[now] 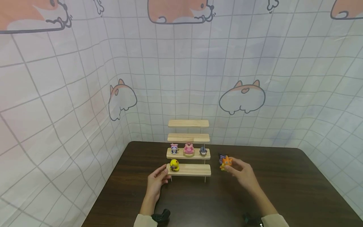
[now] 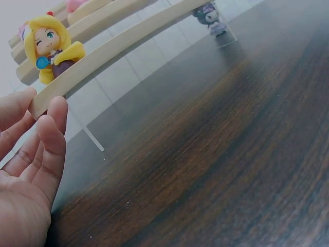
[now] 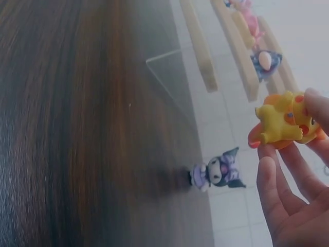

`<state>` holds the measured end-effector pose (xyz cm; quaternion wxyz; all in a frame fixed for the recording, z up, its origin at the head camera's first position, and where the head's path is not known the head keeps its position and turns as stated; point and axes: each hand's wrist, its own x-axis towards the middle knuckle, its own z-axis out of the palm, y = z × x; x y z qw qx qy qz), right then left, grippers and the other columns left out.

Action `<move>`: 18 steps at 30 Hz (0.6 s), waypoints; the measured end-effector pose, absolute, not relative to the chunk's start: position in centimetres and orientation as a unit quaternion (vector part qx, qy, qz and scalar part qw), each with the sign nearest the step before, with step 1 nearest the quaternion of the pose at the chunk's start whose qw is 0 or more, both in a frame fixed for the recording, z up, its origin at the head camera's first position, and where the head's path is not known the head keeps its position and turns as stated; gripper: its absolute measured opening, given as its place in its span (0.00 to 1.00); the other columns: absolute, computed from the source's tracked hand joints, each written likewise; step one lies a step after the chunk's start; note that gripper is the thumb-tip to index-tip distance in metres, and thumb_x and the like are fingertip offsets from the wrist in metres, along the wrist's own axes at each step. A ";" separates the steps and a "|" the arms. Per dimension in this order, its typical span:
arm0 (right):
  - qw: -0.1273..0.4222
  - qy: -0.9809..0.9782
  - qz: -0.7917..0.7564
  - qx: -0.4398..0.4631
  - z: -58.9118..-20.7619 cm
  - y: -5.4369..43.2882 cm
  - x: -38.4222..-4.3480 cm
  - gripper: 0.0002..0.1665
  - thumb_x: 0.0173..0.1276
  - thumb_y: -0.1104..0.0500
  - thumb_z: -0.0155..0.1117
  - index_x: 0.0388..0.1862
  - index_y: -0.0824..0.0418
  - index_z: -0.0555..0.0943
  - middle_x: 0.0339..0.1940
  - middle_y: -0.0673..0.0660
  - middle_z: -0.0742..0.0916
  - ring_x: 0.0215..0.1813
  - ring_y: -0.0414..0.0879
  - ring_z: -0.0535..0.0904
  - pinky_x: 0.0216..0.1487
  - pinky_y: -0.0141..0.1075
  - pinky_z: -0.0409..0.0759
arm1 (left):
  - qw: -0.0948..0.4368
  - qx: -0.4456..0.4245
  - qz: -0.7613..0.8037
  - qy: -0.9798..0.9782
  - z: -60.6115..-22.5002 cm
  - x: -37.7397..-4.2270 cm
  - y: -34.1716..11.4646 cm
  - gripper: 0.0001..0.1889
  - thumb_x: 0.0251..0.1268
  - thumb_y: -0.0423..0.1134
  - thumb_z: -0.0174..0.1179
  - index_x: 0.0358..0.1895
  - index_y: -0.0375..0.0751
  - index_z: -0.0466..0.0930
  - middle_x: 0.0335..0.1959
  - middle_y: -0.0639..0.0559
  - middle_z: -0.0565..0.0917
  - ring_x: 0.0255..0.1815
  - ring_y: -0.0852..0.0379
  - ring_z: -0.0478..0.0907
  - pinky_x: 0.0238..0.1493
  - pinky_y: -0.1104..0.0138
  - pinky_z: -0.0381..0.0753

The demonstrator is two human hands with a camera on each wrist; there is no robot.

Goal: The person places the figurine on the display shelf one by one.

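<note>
My left hand pinches the left end of the lowest board of a stepped wooden display shelf, thumb above and fingertips below. Beside that thumb a yellow-haired figurine stands on the board. To the right of the shelf, my right hand holds a yellow and orange toy figurine between thumb and fingers. The right wrist view shows its yellow body, red cheeks and orange back, raised above the table. A purple and black figurine with pointed ears stands on the table near this hand.
On the second board from the bottom stand a small purple-and-white figurine, a pink figurine and a blue-grey figurine. Thin clear legs support the shelf on a dark wooden table. Behind hangs a white gridded cloth with cartoon dogs.
</note>
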<state>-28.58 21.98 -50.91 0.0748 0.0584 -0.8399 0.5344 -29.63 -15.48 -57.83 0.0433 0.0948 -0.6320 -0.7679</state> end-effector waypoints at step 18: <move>0.061 -0.829 0.551 0.078 -50.4 18.2 -28.0 0.33 0.65 0.50 0.76 0.65 0.63 0.81 0.48 0.61 0.88 0.40 0.42 0.84 0.39 0.42 0.87 | 0.043 0.091 -0.774 -0.626 -57.8 -29.6 -15.6 0.23 0.73 0.41 0.64 0.67 0.37 0.78 0.46 0.53 0.89 0.34 0.61 0.87 0.32 0.71 0.83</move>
